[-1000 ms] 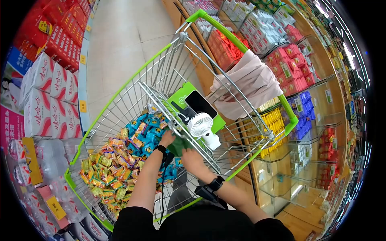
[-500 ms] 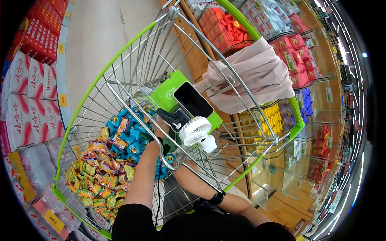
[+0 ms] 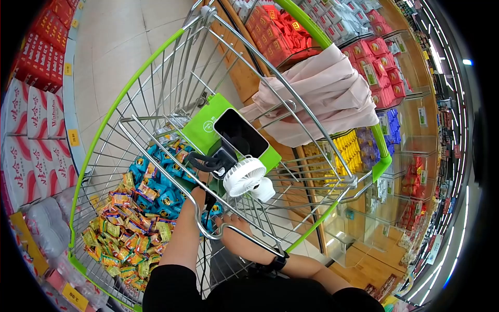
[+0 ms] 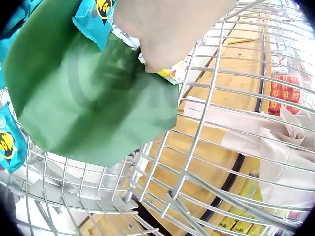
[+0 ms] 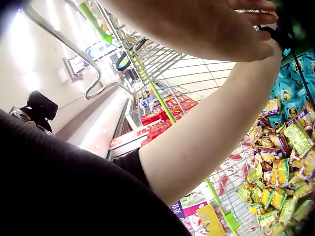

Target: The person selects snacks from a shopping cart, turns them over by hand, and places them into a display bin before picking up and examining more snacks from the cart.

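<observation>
My left hand (image 4: pixel 167 29) reaches into the cart over a dark green bag (image 4: pixel 93 113). Teal candy packets (image 4: pixel 96 22) and a white-and-yellow packet (image 4: pixel 173 72) lie beside it. Most of its fingers are out of sight, so I cannot tell whether it grips one. In the head view, the cart's metal bars and a white fan (image 3: pixel 244 177) partly cover this hand. My right hand (image 5: pixel 211 29) hovers close to the left wrist, fingers extended loosely and nothing visible in them. A heap of orange and yellow wrapped sweets (image 3: pixel 125 234) fills the near-left of the cart.
A phone (image 3: pixel 241 132) lies on a green box (image 3: pixel 200 132) in the cart. Pale pink cloth (image 3: pixel 322 99) drapes over the cart's handle (image 3: pixel 306 23). Candy shelves (image 3: pixel 358 218) stand on the right, and white cartons (image 3: pixel 39 161) line the left.
The view has shifted, bringing the cart's fold-down bars over the hands. My left hand has gone deeper under the fan. My right hand has moved back from the green bag.
</observation>
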Motion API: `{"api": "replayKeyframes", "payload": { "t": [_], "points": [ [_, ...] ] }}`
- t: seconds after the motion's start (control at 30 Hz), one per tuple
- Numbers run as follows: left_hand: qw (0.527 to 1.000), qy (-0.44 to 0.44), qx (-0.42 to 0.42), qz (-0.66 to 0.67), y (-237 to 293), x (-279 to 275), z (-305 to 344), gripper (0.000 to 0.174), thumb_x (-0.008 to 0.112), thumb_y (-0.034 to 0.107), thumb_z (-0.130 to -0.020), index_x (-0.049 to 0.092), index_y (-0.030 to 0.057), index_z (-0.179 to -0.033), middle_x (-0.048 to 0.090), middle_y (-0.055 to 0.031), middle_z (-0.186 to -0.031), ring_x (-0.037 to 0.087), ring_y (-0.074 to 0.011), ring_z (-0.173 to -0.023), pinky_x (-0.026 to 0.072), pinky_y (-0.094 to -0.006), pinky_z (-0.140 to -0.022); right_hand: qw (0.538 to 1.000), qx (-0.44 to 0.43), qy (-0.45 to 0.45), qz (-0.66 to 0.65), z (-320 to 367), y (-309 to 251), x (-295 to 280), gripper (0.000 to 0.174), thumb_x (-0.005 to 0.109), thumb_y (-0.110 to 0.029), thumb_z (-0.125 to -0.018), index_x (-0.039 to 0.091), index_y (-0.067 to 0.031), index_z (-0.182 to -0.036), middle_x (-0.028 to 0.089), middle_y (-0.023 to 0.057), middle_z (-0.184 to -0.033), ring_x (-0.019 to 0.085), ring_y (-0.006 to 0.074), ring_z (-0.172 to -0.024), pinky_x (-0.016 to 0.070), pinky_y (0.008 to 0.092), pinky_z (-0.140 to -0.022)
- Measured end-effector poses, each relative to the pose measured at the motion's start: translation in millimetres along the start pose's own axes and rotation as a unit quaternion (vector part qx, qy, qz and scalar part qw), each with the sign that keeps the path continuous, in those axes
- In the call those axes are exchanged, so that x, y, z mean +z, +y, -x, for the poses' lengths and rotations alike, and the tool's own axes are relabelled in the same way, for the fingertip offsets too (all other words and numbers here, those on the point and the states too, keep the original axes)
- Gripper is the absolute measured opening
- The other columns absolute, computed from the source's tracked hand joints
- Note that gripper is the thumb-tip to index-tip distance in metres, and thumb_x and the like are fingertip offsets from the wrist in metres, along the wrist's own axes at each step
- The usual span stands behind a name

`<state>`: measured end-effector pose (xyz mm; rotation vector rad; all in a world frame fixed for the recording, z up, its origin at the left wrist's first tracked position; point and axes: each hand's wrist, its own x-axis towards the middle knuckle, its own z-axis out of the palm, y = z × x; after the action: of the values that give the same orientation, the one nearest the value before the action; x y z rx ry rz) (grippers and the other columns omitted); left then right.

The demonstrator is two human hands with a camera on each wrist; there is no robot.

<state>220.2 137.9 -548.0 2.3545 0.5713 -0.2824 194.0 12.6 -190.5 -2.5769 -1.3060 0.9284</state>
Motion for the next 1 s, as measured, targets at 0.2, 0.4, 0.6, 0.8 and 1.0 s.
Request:
{"api": "replayKeyframes", "payload": {
  "t": [0.2,0.4,0.6,0.8,1.0],
  "points": [
    [0.996,0.032,0.002,0.084,-3.3,-3.5,6.5,0.026,0.058,0.022,-0.072,0.059,0.0039,-0.092,0.061,-0.0141,-0.088,0.057,-0.0306,-0.084,0.0437,-0.0381,-0.073,0.998,-0.027,0.039,0.050,-2.2,2.2,8.1,0.019,0.056,-0.014,-0.071,0.053,-0.0031,-0.086,0.054,0.0103,-0.073,0.054,0.0245,-0.071,0.0441,0.0343,-0.061],
    [0.979,0.071,0.026,0.190,-5.8,-8.5,26.5,0.025,0.056,0.021,-0.074,0.060,0.0034,-0.091,0.061,-0.0138,-0.088,0.058,-0.0295,-0.084,0.0445,-0.0366,-0.072,0.992,-0.043,0.072,0.093,-2.2,3.2,13.6,0.022,0.057,-0.020,-0.071,0.054,-0.0017,-0.083,0.052,0.0093,-0.069,0.052,0.0221,-0.066,0.0409,0.0336,-0.055],
    [0.819,-0.202,-0.201,0.498,15.4,-66.8,86.3,0.032,0.065,0.026,-0.069,0.052,0.0044,-0.090,0.051,-0.0015,-0.066,0.049,-0.0094,-0.057,0.0385,-0.0246,-0.050,0.991,-0.055,0.056,0.109,-6.4,11.3,24.7,0.022,0.054,-0.017,-0.071,0.053,-0.0004,-0.086,0.054,0.0120,-0.071,0.055,0.0245,-0.067,0.0444,0.0354,-0.053],
    [0.751,-0.196,-0.252,0.578,44.9,-148.9,131.9,0.026,0.061,0.025,-0.076,0.048,0.0103,-0.093,0.051,-0.0010,-0.082,0.052,-0.0138,-0.070,0.0438,-0.0268,-0.061,0.994,-0.037,0.059,0.081,-14.7,17.1,30.8,0.013,0.054,-0.014,-0.070,0.057,-0.0040,-0.077,0.059,0.0131,-0.073,0.060,0.0292,-0.068,0.0482,0.0375,-0.056],
    [0.681,-0.130,-0.173,0.700,68.2,-206.9,175.8,0.019,0.056,0.017,-0.082,0.047,0.0106,-0.097,0.052,-0.0022,-0.096,0.053,-0.0171,-0.079,0.0450,-0.0310,-0.067,0.999,-0.011,0.028,0.045,-28.0,25.8,35.5,0.024,0.056,-0.023,-0.069,0.058,-0.0020,-0.080,0.060,0.0158,-0.079,0.060,0.0312,-0.075,0.0487,0.0417,-0.063]
  ]
}}
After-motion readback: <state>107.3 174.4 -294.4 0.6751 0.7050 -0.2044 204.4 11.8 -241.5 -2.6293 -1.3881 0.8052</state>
